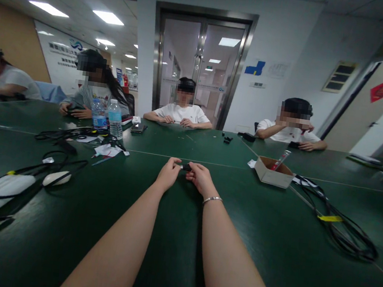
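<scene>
Both arms reach forward over the dark green table (178, 236). A small black object with a silvery end (186, 167) is held between my two hands, just above or on the tabletop; its exact kind is too small to make out. My left hand (168, 176) pinches the silvery end with thumb and fingers. On the other side, my right hand (202, 180) grips the black end, its fingers curled and partly hiding it. A silver bracelet (212, 199) circles my right wrist.
To the right stand a small open carton (272, 174) and a coiled black cable (339, 231). Leftward lie a white mouse (57, 179), tangled cables (68, 133), paper scraps (108, 150) and water bottles (115, 119). Several people sit across the table.
</scene>
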Tool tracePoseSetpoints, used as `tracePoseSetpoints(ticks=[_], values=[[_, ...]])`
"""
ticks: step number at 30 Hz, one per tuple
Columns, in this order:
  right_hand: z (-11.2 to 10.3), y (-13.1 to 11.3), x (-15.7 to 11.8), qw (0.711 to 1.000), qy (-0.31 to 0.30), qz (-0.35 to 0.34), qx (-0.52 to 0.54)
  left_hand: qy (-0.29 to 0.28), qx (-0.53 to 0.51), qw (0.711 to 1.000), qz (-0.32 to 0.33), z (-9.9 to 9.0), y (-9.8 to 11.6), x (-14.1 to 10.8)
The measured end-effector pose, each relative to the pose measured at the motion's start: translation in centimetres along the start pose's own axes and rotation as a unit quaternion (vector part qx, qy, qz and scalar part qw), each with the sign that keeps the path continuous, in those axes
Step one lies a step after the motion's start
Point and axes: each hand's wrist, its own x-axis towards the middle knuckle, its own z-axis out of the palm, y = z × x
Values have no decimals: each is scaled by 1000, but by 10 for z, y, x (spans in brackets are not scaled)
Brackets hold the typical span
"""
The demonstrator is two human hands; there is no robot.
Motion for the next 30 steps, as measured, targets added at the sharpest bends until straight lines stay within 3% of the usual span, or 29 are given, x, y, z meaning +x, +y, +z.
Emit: tracePoseSetpoints(ticks=[30], values=[[1, -1, -1, 1000, -4, 0, -4, -17, -25, 1000, 3, 2, -6, 3]])
